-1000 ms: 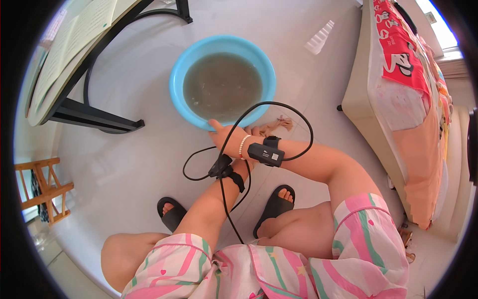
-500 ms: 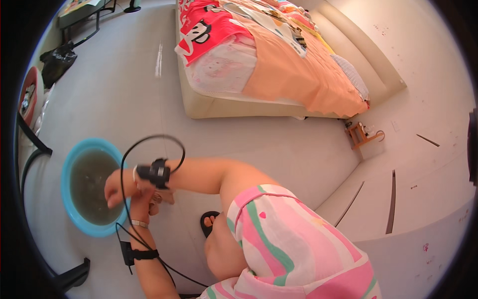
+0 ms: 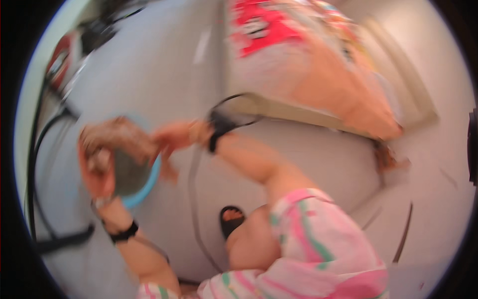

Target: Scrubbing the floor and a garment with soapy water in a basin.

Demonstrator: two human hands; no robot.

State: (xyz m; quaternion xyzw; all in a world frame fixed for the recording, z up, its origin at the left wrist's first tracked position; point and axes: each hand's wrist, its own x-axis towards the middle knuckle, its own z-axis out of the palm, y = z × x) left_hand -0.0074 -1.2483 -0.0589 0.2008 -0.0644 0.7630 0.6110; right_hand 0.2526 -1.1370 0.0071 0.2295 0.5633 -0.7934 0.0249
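Note:
A brownish-pink cloth (image 3: 119,135), blurred by motion, stretches between my two hands above a blue basin (image 3: 144,193). My left hand (image 3: 101,182) grips the bunched left end, with some cloth bulging at its palm. At the other end, my right hand (image 3: 173,138) is closed on the cloth, and a loose bit hangs below it. Murky grey water (image 3: 130,174) fills the basin, partly hidden by the cloth. Each wrist carries a black strap; a black device (image 3: 220,121) shows on the right one.
A bed (image 3: 318,74) with peach and red covers stands at the upper right. Black curved legs (image 3: 62,241) of some furniture reach in from the left. A dark cable (image 3: 193,199) runs down between my arms. My foot in a black slipper (image 3: 230,219) rests on the floor.
My hands, close together at the basin's right edge before, are now apart with the cloth spread between them over the water. The view has shifted, so the bed appears further right.

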